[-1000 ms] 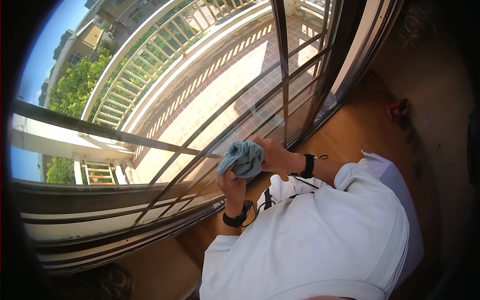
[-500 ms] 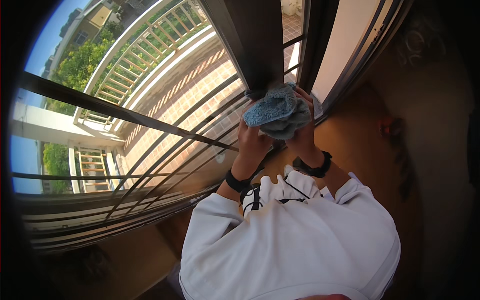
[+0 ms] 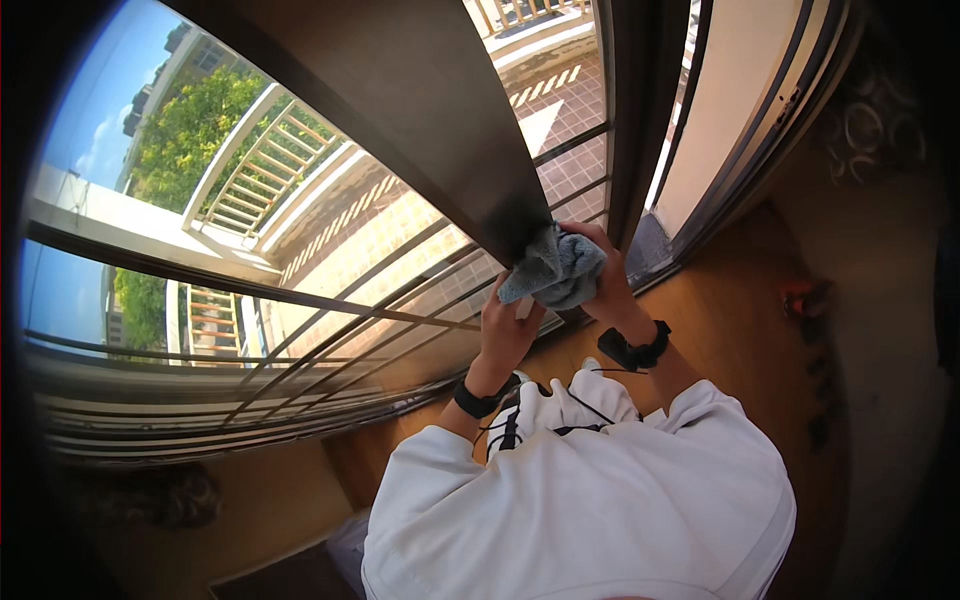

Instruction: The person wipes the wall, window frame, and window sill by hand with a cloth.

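A bunched blue-grey cloth (image 3: 562,268) is held between my two hands against the lower part of a wide dark door frame post (image 3: 400,100). My left hand (image 3: 507,325) grips the cloth's left side, fingers raised along the post's edge. Around the cloth's right side curls my right hand (image 3: 607,280), its fingertips over the top. The cloth hides part of the fingers of both hands. Each wrist wears a black band.
Glass panes with dark horizontal bars (image 3: 330,305) stand to the left, a tiled balcony and white railing (image 3: 270,170) beyond. A pale door panel (image 3: 740,110) is at right. Wooden floor (image 3: 700,300) lies below, with a small red object (image 3: 800,300) at the far right.
The view has shifted, so the post and balcony sit differently. Both hands and the cloth appear lower in view, still together, and the cloth is folded differently.
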{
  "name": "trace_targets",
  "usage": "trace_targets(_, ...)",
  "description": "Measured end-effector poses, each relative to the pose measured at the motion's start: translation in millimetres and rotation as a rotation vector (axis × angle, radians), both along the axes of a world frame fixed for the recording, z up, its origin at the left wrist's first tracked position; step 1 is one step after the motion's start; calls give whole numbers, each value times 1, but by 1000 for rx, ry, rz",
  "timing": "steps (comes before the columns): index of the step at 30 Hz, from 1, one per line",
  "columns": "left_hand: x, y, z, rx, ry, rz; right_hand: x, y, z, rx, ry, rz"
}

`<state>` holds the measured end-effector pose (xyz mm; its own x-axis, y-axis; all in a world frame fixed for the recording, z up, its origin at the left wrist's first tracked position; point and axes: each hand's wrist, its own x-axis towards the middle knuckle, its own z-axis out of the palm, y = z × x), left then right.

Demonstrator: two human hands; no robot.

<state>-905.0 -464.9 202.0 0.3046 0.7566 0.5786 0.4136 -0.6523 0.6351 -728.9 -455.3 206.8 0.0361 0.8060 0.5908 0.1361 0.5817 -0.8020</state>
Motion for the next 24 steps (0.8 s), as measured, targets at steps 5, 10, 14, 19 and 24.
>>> trace_targets(5, 23, 5, 29, 222, -85, 88, 11, 20, 34, 52, 67, 110)
trace_targets(10, 31, 10, 42, 300, -152, 176, 15, 33, 56, 92, 105, 228)
trace_targets(14, 32, 11, 20, 273, -144, 143, 20, 35, 29, 99, 52, 196)
trace_targets(19, 27, 5, -13, 118, -54, 112, 18, 34, -19, -11, 49, 216)
trace_targets(24, 25, 3, -40, 63, 10, 118, 17, 34, -79, -63, 52, 179)
